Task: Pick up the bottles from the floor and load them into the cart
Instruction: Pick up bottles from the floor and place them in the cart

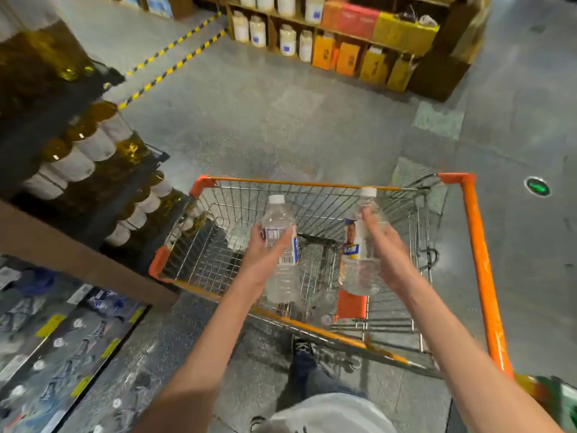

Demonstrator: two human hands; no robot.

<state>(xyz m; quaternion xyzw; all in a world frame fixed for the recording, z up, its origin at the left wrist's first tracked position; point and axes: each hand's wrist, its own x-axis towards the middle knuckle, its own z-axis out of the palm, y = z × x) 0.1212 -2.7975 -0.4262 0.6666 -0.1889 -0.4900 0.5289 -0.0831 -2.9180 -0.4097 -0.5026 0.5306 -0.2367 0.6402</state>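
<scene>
**Two bottles held over the cart**

The orange-rimmed wire cart point(474, 245) fills the lower centre of the frame. Above its basket, the left hand point(265, 251) grasps a clear white-capped bottle point(281, 276) whose label shows a barcode. The right hand point(384, 245) grasps a second bottle point(359, 254); its blue-and-yellow label writing is too blurred to read. More bottles point(324, 310) lie in the basket.

We look down on a grey shop floor point(265, 114) crossed by yellow-and-black hazard tape point(175, 54), oil bottles point(84, 142) racked at left, white jars point(287, 39) and orange boxes point(349, 57) shelved beyond.
</scene>
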